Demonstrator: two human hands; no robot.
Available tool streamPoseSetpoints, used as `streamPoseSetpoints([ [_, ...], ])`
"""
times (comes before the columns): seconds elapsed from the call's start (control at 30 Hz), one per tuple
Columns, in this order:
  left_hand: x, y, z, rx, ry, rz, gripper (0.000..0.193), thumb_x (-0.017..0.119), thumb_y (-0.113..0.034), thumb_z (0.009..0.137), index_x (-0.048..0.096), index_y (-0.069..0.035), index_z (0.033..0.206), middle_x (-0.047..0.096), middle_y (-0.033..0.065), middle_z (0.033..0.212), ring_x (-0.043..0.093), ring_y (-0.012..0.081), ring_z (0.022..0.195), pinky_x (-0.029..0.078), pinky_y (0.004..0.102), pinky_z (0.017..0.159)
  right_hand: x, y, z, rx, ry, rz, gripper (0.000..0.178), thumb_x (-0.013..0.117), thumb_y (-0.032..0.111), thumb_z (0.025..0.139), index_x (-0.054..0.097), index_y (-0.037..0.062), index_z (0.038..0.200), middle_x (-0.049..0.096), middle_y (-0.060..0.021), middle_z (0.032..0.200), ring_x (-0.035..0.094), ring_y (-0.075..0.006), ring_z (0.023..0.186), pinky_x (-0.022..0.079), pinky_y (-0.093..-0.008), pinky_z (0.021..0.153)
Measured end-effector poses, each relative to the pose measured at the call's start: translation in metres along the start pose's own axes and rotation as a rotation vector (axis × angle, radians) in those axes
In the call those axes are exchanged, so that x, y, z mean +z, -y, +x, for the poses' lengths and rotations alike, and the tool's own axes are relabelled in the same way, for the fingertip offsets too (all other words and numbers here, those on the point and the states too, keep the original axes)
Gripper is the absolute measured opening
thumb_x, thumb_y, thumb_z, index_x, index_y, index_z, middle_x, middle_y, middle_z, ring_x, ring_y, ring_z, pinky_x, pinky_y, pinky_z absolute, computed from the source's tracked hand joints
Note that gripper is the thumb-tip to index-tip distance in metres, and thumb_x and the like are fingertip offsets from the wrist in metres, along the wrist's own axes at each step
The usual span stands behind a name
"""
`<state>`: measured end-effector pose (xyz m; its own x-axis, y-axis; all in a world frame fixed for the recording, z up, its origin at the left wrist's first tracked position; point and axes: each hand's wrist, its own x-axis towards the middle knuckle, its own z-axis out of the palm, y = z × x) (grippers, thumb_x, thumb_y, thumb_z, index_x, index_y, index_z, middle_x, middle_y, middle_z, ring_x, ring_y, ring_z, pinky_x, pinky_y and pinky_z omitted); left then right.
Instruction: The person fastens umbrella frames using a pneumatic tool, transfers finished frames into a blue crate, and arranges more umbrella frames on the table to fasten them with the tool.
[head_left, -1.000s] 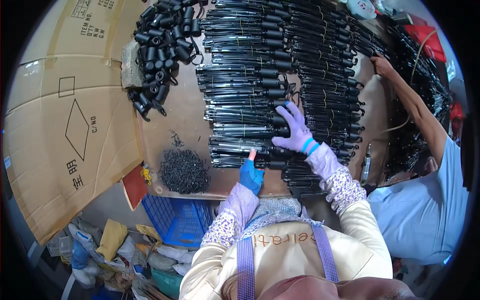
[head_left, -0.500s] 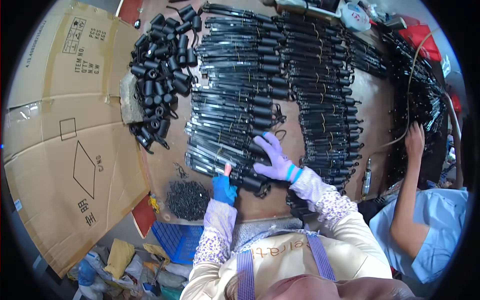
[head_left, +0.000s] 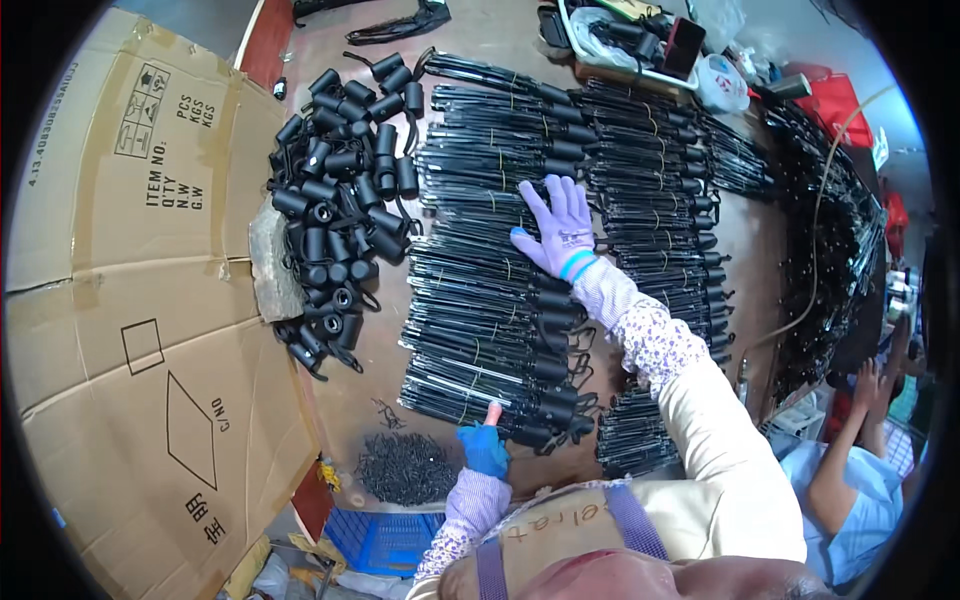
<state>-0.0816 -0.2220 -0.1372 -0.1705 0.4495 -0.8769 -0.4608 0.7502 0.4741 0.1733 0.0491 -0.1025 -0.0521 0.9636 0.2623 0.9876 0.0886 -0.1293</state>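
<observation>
My right hand point(head_left: 565, 228), in a purple glove, lies with spread fingers on the middle column of bundled folding umbrella frames point(head_left: 478, 268), near their handle ends. At that column's near end is my left hand point(head_left: 486, 445), in a blue glove. One bare finger stretches onto the nearest bundle; its other fingers are hard to see. The frames are thin black and silvery ribs with black handles toward the right, tied with thin yellowish bands. Loose black umbrella handles point(head_left: 345, 190) with straps lie heaped to the left.
A cardboard box point(head_left: 110, 300) fills the left side, beside a stone block point(head_left: 272, 260). Small black parts point(head_left: 405, 468) lie near the front edge above a blue basket point(head_left: 375, 540). More frames point(head_left: 655, 200) stand right. A white tray point(head_left: 640, 65) is at the back; another person's arm point(head_left: 840, 450) is at right.
My right hand has moved from the nearest bundles to farther up the column, fingers spread. My left hand remains at the near end. The view has shifted, showing a tray at the back.
</observation>
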Motion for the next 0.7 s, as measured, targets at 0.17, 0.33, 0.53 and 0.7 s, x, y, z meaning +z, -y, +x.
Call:
streamPoseSetpoints([
  [0.17, 0.008, -0.003, -0.02, 0.035, 0.055, -0.005, 0.045, 0.08, -0.017, 0.081, 0.051, 0.002, 0.111, 0.061, 0.0142, 0.108, 0.061, 0.0194, 0.085, 0.054, 0.0306, 0.075, -0.003, 0.008, -0.01, 0.059, -0.007, -0.035, 0.076, 0.062, 0.052, 0.08, 0.041, 0.021, 0.146, 0.035, -0.0236, 0.143, 0.033, -0.0487, 0.129, 0.024, -0.0569, 0.111],
  [0.33, 0.005, -0.022, -0.028, 0.106, 0.11, -0.089, 0.031, 0.073, -0.011, 0.086, 0.059, 0.001, 0.11, 0.066, 0.0126, 0.1, 0.065, 0.0187, 0.078, 0.056, 0.0293, 0.066, 0.001, 0.036, -0.008, 0.133, 0.022, -0.051, 0.079, 0.062, 0.055, 0.078, 0.041, 0.021, 0.146, 0.035, -0.0242, 0.142, 0.032, -0.0501, 0.129, 0.023, -0.0578, 0.11],
  [0.53, -0.025, -0.016, -0.01, 0.059, 0.011, 0.044, 0.031, 0.071, -0.01, 0.088, 0.06, 0.001, 0.114, 0.067, 0.0121, 0.099, 0.066, 0.0183, 0.077, 0.057, 0.0284, 0.064, 0.003, 0.054, -0.002, 0.132, -0.02, -0.032, 0.074, 0.062, 0.053, 0.078, 0.046, 0.0197, 0.142, 0.037, -0.0245, 0.139, 0.034, -0.0496, 0.126, 0.025, -0.0575, 0.108],
  [0.7, -0.038, -0.037, -0.023, 0.008, 0.057, 0.029, 0.032, 0.07, -0.01, 0.088, 0.059, 0.0, 0.116, 0.067, 0.0124, 0.1, 0.065, 0.0198, 0.082, 0.056, 0.0298, 0.07, -0.035, 0.058, 0.061, 0.206, -0.145, 0.099, 0.066, 0.067, 0.049, 0.075, 0.054, 0.0132, 0.13, 0.05, -0.0179, 0.123, 0.049, -0.0388, 0.112, 0.038, -0.0487, 0.1],
])
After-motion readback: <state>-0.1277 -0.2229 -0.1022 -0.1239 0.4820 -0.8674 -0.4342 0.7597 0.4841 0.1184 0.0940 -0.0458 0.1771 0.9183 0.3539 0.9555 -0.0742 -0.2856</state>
